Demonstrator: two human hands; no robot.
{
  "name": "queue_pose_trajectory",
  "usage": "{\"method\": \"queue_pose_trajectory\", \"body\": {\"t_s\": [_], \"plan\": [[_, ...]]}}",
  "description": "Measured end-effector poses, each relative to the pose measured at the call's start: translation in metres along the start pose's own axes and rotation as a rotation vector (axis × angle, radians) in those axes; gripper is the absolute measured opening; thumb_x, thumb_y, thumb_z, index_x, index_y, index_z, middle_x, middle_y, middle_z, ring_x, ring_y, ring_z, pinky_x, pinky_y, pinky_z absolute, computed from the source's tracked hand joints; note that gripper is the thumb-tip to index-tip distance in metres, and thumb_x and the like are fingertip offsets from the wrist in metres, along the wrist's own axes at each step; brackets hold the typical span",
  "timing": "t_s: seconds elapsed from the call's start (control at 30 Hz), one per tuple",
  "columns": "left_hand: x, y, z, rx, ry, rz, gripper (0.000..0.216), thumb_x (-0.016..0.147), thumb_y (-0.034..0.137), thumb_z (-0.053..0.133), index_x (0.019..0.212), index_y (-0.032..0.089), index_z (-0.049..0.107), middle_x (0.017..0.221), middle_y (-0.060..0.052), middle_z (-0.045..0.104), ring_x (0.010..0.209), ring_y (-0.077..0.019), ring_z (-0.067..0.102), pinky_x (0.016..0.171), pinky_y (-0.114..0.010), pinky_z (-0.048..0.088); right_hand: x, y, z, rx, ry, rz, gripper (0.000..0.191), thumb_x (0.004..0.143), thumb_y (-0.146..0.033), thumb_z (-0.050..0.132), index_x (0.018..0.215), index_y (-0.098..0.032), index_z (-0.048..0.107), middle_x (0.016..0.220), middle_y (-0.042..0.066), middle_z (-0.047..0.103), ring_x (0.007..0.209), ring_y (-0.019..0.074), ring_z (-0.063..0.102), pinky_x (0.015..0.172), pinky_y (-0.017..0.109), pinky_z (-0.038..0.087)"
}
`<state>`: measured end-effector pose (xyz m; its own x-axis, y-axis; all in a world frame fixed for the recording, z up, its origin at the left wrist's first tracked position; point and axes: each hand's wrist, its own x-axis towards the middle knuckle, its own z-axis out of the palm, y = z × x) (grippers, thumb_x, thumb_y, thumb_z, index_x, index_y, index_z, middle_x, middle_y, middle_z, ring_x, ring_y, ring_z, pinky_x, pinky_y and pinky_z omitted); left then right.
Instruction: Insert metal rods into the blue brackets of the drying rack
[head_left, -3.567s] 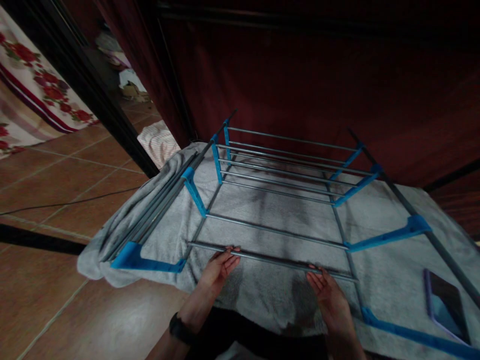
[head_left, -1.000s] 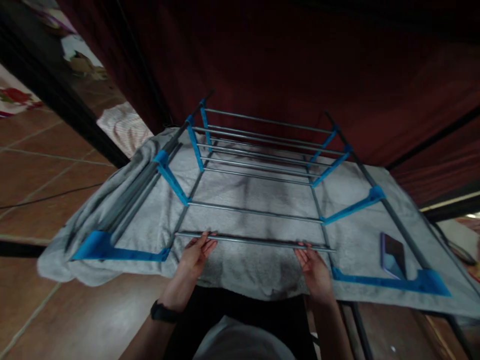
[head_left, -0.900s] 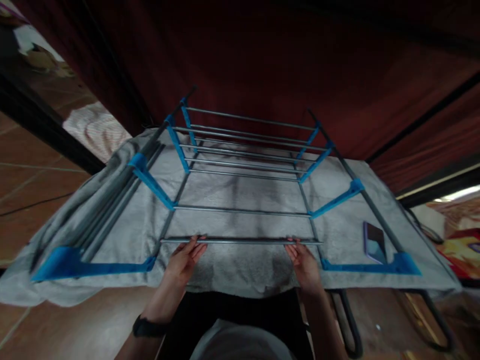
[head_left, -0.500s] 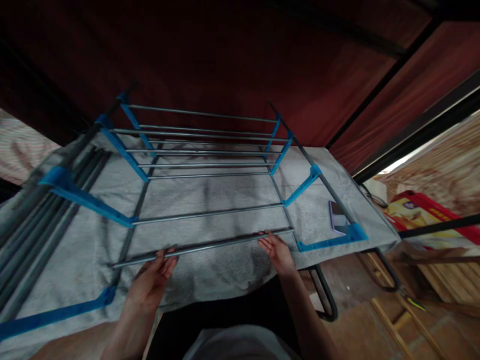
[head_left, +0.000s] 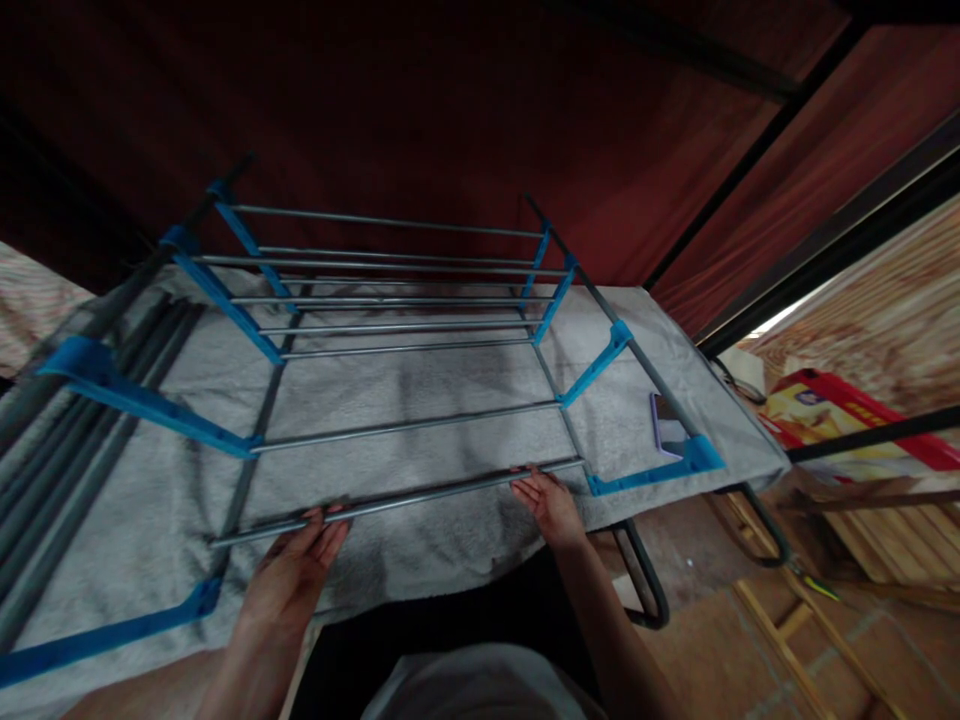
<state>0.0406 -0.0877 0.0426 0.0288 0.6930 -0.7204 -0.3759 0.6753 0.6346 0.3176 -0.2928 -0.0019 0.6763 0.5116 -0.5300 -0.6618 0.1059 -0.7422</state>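
A loose grey metal tube (head_left: 420,496) lies crosswise near the front of a rack frame, its ends at the long side tubes. My left hand (head_left: 296,560) pinches it toward the left end, fingers below and thumb above. Toward the other end, my right hand (head_left: 551,505) grips the same tube between thumb and fingers. The frame has blue plastic brackets (head_left: 142,400) along both sides, and a crossbar (head_left: 405,428) joins one bracket pair just beyond the held tube. Several more crossbars (head_left: 397,327) span the far brackets. The nearest blue bracket on the right (head_left: 652,470) sits beside my right hand.
Grey cloth (head_left: 420,385) covers the work surface. Several spare tubes (head_left: 82,450) lie along its left side. A phone-like object (head_left: 666,425) rests near the right edge. Beyond stand a red and yellow box (head_left: 840,410) and a wooden frame (head_left: 795,620) on the tiled floor.
The view has shifted slightly, so the rack appears a little further left. Both hands keep hold of the tube in nearly the same place.
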Motion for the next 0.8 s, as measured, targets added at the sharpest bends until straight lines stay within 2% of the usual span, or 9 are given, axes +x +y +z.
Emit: {"method": "queue_pose_trajectory", "body": {"t_s": [0.17, 0.33, 0.53, 0.8], "plan": [[-0.003, -0.002, -0.003, 0.017, 0.005, -0.003, 0.026, 0.087, -0.002, 0.056, 0.071, 0.015, 0.067, 0.076, -0.002, 0.074, 0.072, -0.0139, 0.073, 0.074, -0.026, 0.063, -0.003, 0.003, -0.005, -0.005, 0.027, 0.005, 0.032, 0.07, -0.041, 0.085, 0.089, -0.02, 0.068, 0.092, 0.007, 0.078, 0.087, 0.0221, 0.075, 0.086, 0.038, 0.061], [-0.006, -0.004, -0.009, 0.028, 0.01, 0.017, 0.022, 0.084, 0.0, 0.06, 0.072, 0.017, 0.068, 0.08, -0.001, 0.075, 0.077, -0.0154, 0.074, 0.085, -0.031, 0.062, -0.008, 0.007, -0.008, 0.008, 0.042, 0.008, 0.028, 0.072, -0.037, 0.084, 0.087, -0.021, 0.067, 0.086, 0.006, 0.077, 0.085, 0.0222, 0.075, 0.086, 0.04, 0.061], [-0.011, -0.002, -0.013, 0.053, 0.006, -0.012, 0.021, 0.086, 0.002, 0.057, 0.077, 0.017, 0.069, 0.078, 0.0, 0.074, 0.073, -0.0137, 0.073, 0.076, -0.026, 0.063, -0.016, 0.009, -0.012, 0.024, 0.035, 0.021, 0.024, 0.073, -0.035, 0.084, 0.085, -0.02, 0.069, 0.089, 0.008, 0.077, 0.084, 0.0227, 0.074, 0.085, 0.043, 0.061], [-0.006, -0.007, -0.026, 0.041, -0.018, -0.011, 0.022, 0.088, 0.003, 0.058, 0.075, 0.017, 0.069, 0.081, -0.001, 0.075, 0.077, -0.0138, 0.074, 0.074, -0.025, 0.063, -0.026, 0.01, -0.017, 0.063, 0.037, 0.03, 0.025, 0.067, -0.029, 0.087, 0.081, -0.019, 0.07, 0.082, 0.006, 0.076, 0.078, 0.0218, 0.073, 0.082, 0.041, 0.062]]}}
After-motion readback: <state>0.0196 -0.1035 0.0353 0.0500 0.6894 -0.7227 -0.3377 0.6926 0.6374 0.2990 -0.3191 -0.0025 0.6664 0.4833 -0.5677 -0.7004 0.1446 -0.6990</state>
